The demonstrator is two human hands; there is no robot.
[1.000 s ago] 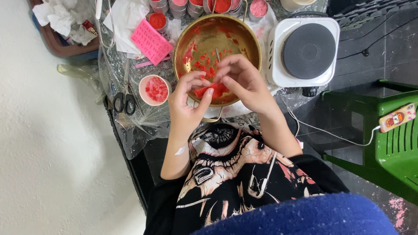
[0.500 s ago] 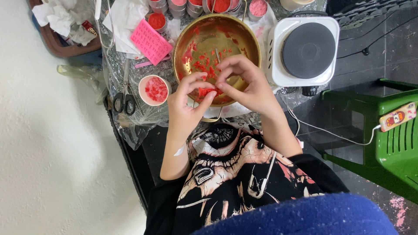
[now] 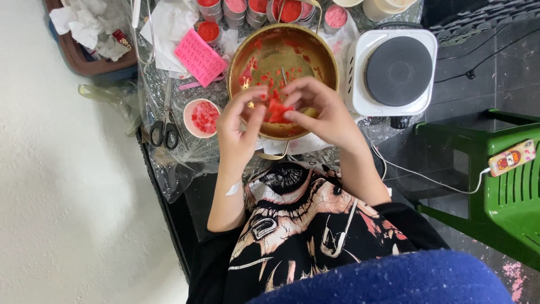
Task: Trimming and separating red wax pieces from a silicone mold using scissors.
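1. Both hands meet over the near rim of the brass bowl (image 3: 283, 79), just above frame centre. The fingertips of the right hand (image 3: 323, 110) pinch a red waxy lump (image 3: 277, 111); the left hand (image 3: 241, 126) curls beside it, thumb and forefinger closing on the same lump.
2. The step in hand looks like breaking or crumbling the lump over the bowl, whose inside is smeared and dotted with red bits. The next move likely calls for a firm two-handed pinch kept above the bowl so crumbs fall inside.
3. Left of the bowl stands a small cup (image 3: 201, 117) of red pieces, with scissors (image 3: 165, 126) beside it and a pink mould (image 3: 199, 56) above.
4. To the right sits a white hot plate (image 3: 394, 70). Small tins (image 3: 247, 8) of red and pink line the top edge.
5. Everything rests on a plastic-covered table (image 3: 169, 163); a green chair (image 3: 500, 197) stands at right, pale floor (image 3: 67, 214) at left.
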